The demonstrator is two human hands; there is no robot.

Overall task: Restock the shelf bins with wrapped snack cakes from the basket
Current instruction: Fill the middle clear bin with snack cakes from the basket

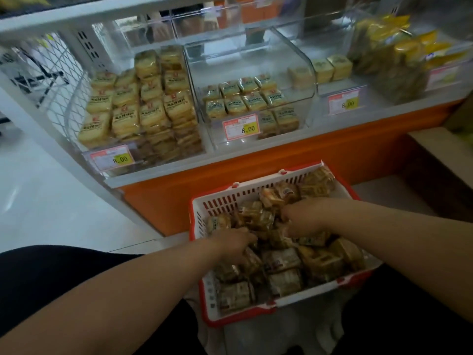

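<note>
— Where are the snack cakes (281, 260)?

— In the red and white basket (225, 201), low in the middle of the frame; both hands are in there too.

— What do the fingers do?

— The left hand (231, 243) digs into the pile, fingers bent down among the wrappers; the right hand (303, 216) is curled over some cakes; I cannot tell if either one really holds a cake.

— And the bins?

— The left bin (135, 108) is nearly full; the middle bin (256, 106), in the upper middle of the frame, is only partly full.

Basket (225, 201): red rim, white slotted walls. Snack cakes (281, 262): brown-gold wrappers. Shelf (281, 160) base orange. Bins (294, 55) clear. Price tags (242, 127): red-white with yellow patch.
</note>
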